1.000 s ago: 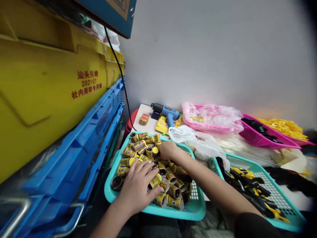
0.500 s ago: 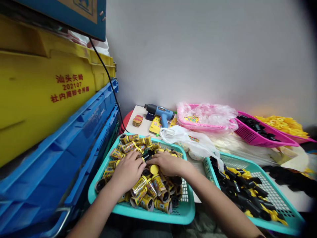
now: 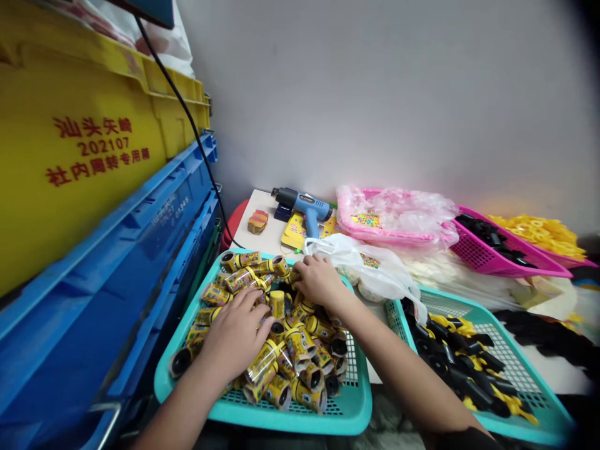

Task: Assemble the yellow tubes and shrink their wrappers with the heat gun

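A teal basket [image 3: 328, 417] in front of me holds several small yellow-labelled tubes [image 3: 300, 350]. My left hand [image 3: 234, 334] lies flat on the pile at the basket's left, fingers spread over the tubes. My right hand [image 3: 319, 281] rests on the tubes near the basket's far edge, fingers curled down among them; what they hold, if anything, is hidden. A white plastic bag [image 3: 370, 265] lies just right of my right hand.
Stacked blue crates [image 3: 117, 275] and a yellow crate [image 3: 70, 144] stand at the left. A second teal basket [image 3: 534, 400] with black and yellow parts sits at the right. Behind are a blue heat gun [image 3: 302, 206], pink baskets [image 3: 506, 259] and a black cable [image 3: 187, 119].
The camera has swung left and down. My right hand has moved from the middle of the pile to its far edge. My left hand has stayed on the tubes, fingers now more spread.
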